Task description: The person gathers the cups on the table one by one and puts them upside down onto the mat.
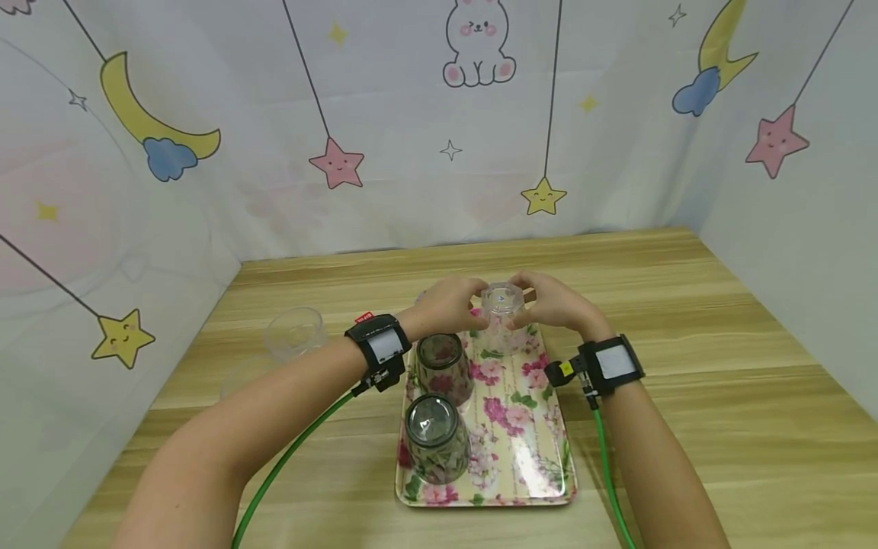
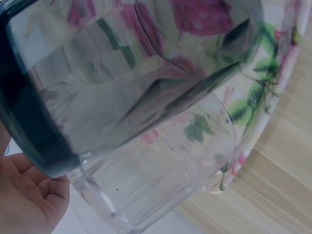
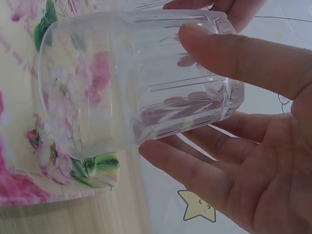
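Note:
A clear glass (image 1: 504,305) stands upside down over the far part of a floral tray (image 1: 507,457), base up. My right hand (image 1: 555,305) holds it from the right. In the right wrist view the thumb (image 3: 209,44) lies along the glass's side, with the other fingers curled on the opposite side. From the left, my left hand (image 1: 449,301) grips the same glass near its base, thumb and forefinger around its edge. Two grey-tinted glasses stand upside down along the tray's left side, a nearer one (image 1: 437,438) and a farther one (image 1: 444,368) close to my left wrist.
Left of the tray, a clear glass (image 1: 295,334) stands on the wooden table (image 1: 329,473), with another faint clear shape partly behind my left forearm. Green cables (image 1: 295,450) trail from both wrist cameras. A patterned curtain (image 1: 411,99) hangs behind the table.

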`<state>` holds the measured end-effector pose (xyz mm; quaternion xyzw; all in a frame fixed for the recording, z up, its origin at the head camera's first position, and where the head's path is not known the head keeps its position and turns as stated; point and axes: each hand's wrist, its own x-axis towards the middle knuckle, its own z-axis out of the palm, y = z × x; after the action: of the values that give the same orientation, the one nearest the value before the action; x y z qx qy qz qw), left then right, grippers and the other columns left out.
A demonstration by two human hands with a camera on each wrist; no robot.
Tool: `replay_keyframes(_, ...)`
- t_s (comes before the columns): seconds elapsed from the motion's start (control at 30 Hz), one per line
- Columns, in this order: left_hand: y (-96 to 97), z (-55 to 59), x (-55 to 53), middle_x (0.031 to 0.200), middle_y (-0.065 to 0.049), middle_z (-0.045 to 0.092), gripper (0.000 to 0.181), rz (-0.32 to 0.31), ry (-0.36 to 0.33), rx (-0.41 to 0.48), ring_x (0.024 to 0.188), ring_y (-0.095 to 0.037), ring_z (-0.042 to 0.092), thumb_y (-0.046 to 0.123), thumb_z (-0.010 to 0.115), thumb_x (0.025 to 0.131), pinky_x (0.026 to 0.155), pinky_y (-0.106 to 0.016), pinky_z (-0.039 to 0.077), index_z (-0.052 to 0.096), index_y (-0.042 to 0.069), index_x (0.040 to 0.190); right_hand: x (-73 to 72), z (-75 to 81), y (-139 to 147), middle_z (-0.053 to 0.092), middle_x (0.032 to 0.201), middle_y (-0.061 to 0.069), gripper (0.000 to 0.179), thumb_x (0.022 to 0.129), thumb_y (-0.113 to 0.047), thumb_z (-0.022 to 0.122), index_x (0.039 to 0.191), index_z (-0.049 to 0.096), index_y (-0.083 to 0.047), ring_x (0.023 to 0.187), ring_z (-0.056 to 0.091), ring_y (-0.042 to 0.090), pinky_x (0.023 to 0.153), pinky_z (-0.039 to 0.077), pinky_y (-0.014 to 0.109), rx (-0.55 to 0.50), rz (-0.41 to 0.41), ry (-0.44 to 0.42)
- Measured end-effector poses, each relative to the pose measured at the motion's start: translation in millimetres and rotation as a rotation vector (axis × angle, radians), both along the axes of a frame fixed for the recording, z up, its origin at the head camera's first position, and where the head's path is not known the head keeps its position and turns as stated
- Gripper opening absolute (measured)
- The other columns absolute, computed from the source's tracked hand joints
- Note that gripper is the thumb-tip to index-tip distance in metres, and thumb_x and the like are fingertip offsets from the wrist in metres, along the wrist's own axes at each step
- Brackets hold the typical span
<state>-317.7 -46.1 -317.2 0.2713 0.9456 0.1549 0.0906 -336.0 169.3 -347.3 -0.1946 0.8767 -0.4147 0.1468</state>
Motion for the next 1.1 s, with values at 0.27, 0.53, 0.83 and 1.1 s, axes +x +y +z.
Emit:
replay_keyframes(0.27,0.2,-0.5,0.5,0.136,-0.011,0.056,0.060,0.000,0.018,-0.013,0.101,-0.022,0.063,0.030,0.068,0.089,0.083,-0.034,0.054,0.046,0.010,0.142,-0.3,-0.2,1.7,0.048,0.138,0.019,0.066,0.082,-0.012,0.075,0.138,0.042,-0.003,0.129,0.047,0.040,0.098,0.050,0.051,-0.008,0.011,-0.014)
replay_keyframes(0.53,0.8,-0.5,1.0,0.136,-0.011,0.057,0.061,-0.004,0.027,-0.017,0.100,-0.022,0.064,0.030,0.069,0.088,0.082,-0.034,0.054,0.047,0.011,0.142,-1.4,-1.9,3.3,0.049,0.137,0.019,0.063,0.082,-0.013,0.074,0.136,0.044,-0.003,0.128,0.047,0.041,0.098,0.050,0.052,0.005,0.013,-0.010)
replay_keyframes(0.83,0.8,-1.4,1.6,0.136,-0.008,0.057,0.063,0.002,0.034,-0.026,0.106,-0.021,0.064,0.030,0.070,0.088,0.084,-0.033,0.056,0.046,0.013,0.143,-0.4,-1.1,4.7,0.049,0.137,0.019,0.063,0.081,-0.012,0.074,0.136,0.044,-0.003,0.129,0.047,0.041,0.099,0.049,0.052,0.005,0.015,-0.022)
replay_keyframes(1.1,1.3,-2.7,3.0,0.135,-0.009,0.058,0.062,-0.002,0.053,-0.021,0.108,-0.022,0.064,0.028,0.071,0.087,0.085,-0.033,0.056,0.047,0.013,0.142,0.3,-0.1,5.9,0.049,0.137,0.019,0.063,0.081,-0.012,0.075,0.135,0.044,-0.003,0.128,0.046,0.042,0.099,0.049,0.052,-0.007,0.024,-0.028)
